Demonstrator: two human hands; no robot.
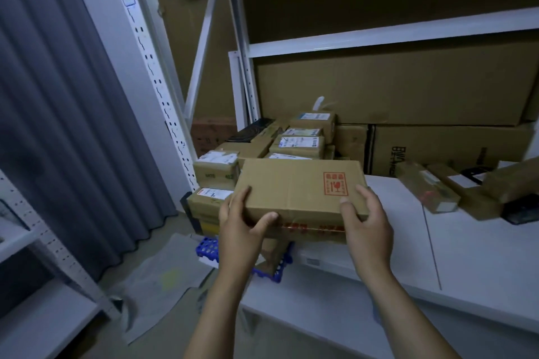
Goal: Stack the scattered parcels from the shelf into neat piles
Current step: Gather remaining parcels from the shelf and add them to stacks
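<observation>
The box (297,186) is held between both hands at the near left corner of the shelf (466,242), top face up and red stamp toward its right end. Its long axis runs from 9 o'clock to 3 o'clock across the person's front.

The left hand (242,224) grips the left end, with the thumb lying along the near edge and the fingers curled round the side. The right hand (364,221) grips the right end, thumb on top beside the stamp and fingers wrapped over the far corner. Both hands sit about equally near, one to each end, so neither leads.

Straight on from the fingers, at 12 o'clock and a little toward 11, stand the piles (297,143) of labelled parcels, close behind the box's far edge. A lower stack (213,201) sits at 9 o'clock, just beside the left hand. I judge the coming move is a short push forward or down onto one of these. Whether the box's underside already rests on anything, I cannot tell.

Loose parcels (428,189) lie at 2 o'clock, well apart.
</observation>
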